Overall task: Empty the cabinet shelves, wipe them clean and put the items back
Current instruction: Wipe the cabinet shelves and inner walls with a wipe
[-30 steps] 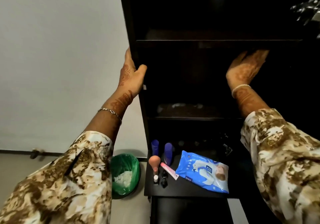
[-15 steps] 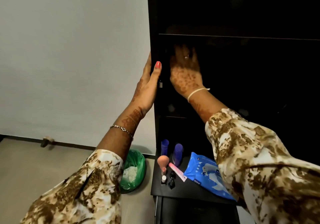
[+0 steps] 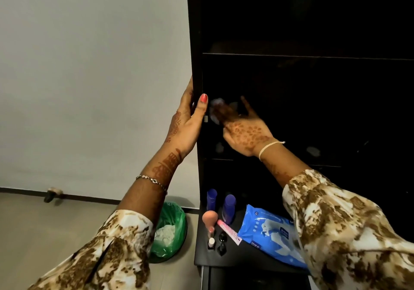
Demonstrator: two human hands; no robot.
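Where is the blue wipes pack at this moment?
The wipes pack lies on the low black ledge at the cabinet's foot, right of the pink tube, under the right sleeve.

Plain pale grey wall (image 3: 89,65) across the left half, evenly and softly lit. Dark skirting strip (image 3: 26,190) along its foot, with a small doorstop (image 3: 52,194) fixed just above the floor. Beige floor (image 3: 44,227) below, smooth and matt. Green-lined waste bin (image 3: 173,229) standing on the floor, close against the wall, with white crumpled paper inside. Tall black furniture (image 3: 313,20) filling the right half, its inside deep in shadow.
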